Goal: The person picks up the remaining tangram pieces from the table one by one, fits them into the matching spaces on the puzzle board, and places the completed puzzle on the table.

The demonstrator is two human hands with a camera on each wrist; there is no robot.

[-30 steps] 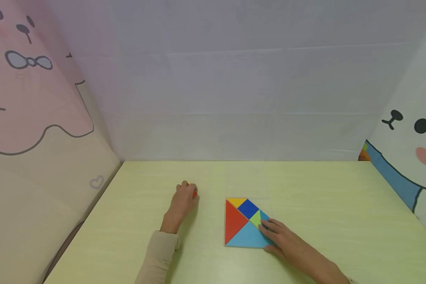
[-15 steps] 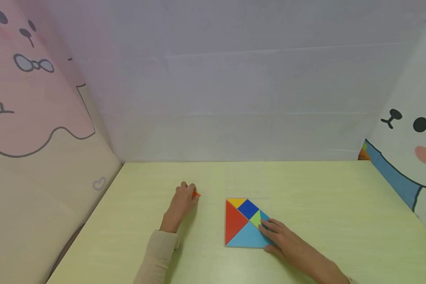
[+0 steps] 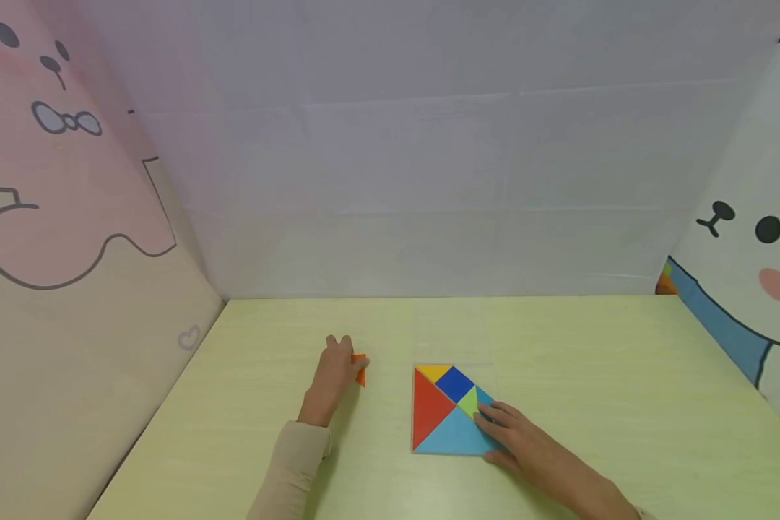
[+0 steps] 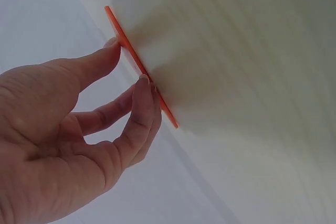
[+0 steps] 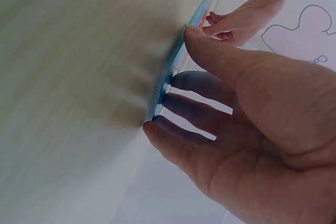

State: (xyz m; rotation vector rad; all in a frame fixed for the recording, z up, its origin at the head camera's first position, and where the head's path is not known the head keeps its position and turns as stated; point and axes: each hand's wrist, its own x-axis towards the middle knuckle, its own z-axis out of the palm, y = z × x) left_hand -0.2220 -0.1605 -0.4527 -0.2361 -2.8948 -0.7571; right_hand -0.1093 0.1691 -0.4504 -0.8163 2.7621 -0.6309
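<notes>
In the head view my left hand (image 3: 334, 368) pinches a small orange tangram piece (image 3: 361, 376) over the left half of the table. Its thumb and fingertips are at the thin orange piece (image 4: 136, 59) in the left wrist view, close over the tabletop. My right hand (image 3: 520, 437) rests on the lower right of a square tangram (image 3: 429, 412), fingers spread and mostly straight. The thumb is at its near edge. The tangram shows red, light blue, yellow, dark blue and green pieces; part of its right side is hidden by my right hand.
The pale yellow-green table (image 3: 591, 361) runs back to a plain whitish curtain (image 3: 377, 180). A pink cartoon animal (image 3: 71, 180) is printed on the left side sheet, and a white one (image 3: 747, 267) on the right. A faint square outline (image 3: 455, 332) lies behind the tangram.
The orange piece has turned in my left fingers, with more of it now showing, pointing towards me. The left fingers have shifted slightly; the right hand and tangram have stayed put.
</notes>
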